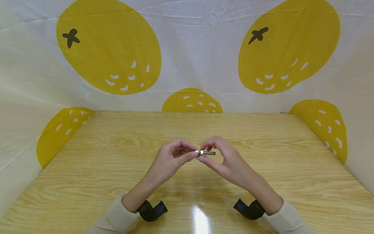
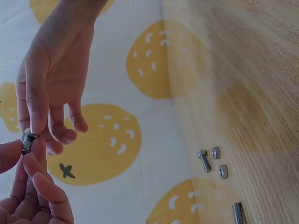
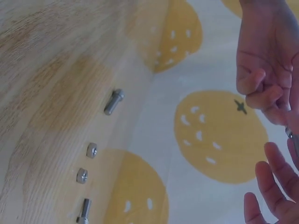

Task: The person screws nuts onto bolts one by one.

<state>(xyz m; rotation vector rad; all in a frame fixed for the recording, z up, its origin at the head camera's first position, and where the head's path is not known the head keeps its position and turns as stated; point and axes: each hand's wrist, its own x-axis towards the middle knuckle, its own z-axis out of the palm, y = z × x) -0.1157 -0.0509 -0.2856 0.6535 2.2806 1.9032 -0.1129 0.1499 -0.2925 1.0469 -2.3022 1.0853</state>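
In front of me, the left hand (image 1: 170, 157) pinches a small metal bolt (image 2: 26, 146) between thumb and index finger. The right hand (image 1: 226, 159) meets it from the other side, thumb and index fingertips at a shiny hex nut (image 1: 201, 152) on the bolt. A dark shaft (image 1: 209, 153) shows between the right thumb and index finger in the head view; whether it belongs to the held bolt I cannot tell. In the right wrist view the held metal piece (image 3: 291, 134) is mostly hidden by the fingers.
On the wooden table (image 1: 117, 136) lie a bolt (image 3: 113, 101), two loose nuts (image 3: 92, 150) and another bolt (image 3: 83, 213), roughly in a row. The hands mostly cover them in the head view. A white curtain (image 1: 198, 58) with yellow fruit prints hangs around the table.
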